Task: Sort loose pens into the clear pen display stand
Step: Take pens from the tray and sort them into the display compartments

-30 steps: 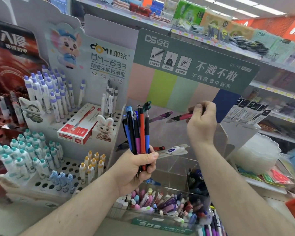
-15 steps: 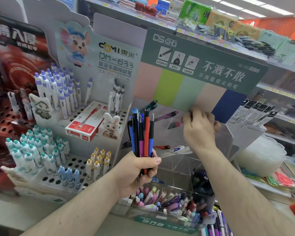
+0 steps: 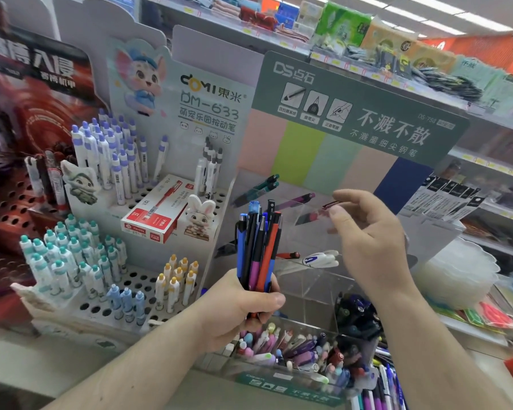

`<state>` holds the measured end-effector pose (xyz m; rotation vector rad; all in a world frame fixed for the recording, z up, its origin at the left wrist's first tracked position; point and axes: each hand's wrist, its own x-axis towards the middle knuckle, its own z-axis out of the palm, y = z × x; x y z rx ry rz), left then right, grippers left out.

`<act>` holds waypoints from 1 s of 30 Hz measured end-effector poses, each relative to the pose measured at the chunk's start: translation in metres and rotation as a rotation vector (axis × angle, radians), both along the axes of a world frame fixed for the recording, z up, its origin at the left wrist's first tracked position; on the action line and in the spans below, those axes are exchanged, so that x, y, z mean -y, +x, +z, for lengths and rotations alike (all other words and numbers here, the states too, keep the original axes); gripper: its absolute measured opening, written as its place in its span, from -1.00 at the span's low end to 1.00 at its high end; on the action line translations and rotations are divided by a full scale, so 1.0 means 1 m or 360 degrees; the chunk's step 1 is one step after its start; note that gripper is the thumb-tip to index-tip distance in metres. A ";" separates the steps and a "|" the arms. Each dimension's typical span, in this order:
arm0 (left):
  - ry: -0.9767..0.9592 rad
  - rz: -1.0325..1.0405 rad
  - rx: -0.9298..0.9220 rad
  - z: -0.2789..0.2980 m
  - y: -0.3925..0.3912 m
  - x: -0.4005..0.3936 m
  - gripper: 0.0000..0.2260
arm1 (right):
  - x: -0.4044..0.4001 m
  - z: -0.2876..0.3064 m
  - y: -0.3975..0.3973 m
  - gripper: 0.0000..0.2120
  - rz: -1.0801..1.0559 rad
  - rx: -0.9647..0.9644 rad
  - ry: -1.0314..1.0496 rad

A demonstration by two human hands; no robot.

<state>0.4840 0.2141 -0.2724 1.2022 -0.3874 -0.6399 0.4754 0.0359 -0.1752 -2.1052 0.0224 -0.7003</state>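
Pens [image 3: 259, 247] upright, clicker ends up, in gripping left hand [image 3: 243, 306]; right hand [image 3: 370, 241] fingers loose, empty.

Stationery shop aisle under bright strip lighting

Long white ceiling light strips [image 3: 444, 17] glow above a pale metal shelf rack [image 3: 483, 161] crammed with packaged goods, yellow price tags along its edges. An orange-red wall band [image 3: 486, 45] runs behind it, and a dark red perforated display panel [image 3: 3, 202] stands at the far left.
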 end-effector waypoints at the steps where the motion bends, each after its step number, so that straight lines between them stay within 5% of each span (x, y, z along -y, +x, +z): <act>1: 0.0026 0.0013 0.0018 -0.001 -0.001 0.000 -0.86 | -0.003 -0.001 -0.007 -0.81 0.0107 -0.0005 0.0006; 6: 0.0171 0.0095 0.0053 -0.008 -0.005 0.001 -0.77 | -0.023 -0.012 -0.030 -0.69 0.0467 -0.0140 -0.0045; 17: 0.0328 0.0156 0.0087 -0.011 -0.010 0.001 -0.76 | -0.033 -0.023 -0.032 -0.80 0.0459 -0.0150 -0.0127; 26: -0.0210 0.0141 -0.0288 -0.005 -0.012 -0.006 -0.82 | -0.014 -0.021 -0.029 -0.78 0.0077 0.0067 0.0337; 30: -0.0528 0.0123 -0.0498 -0.004 -0.010 -0.009 -0.63 | -0.010 -0.033 -0.032 -0.84 -0.0077 -0.0108 0.0746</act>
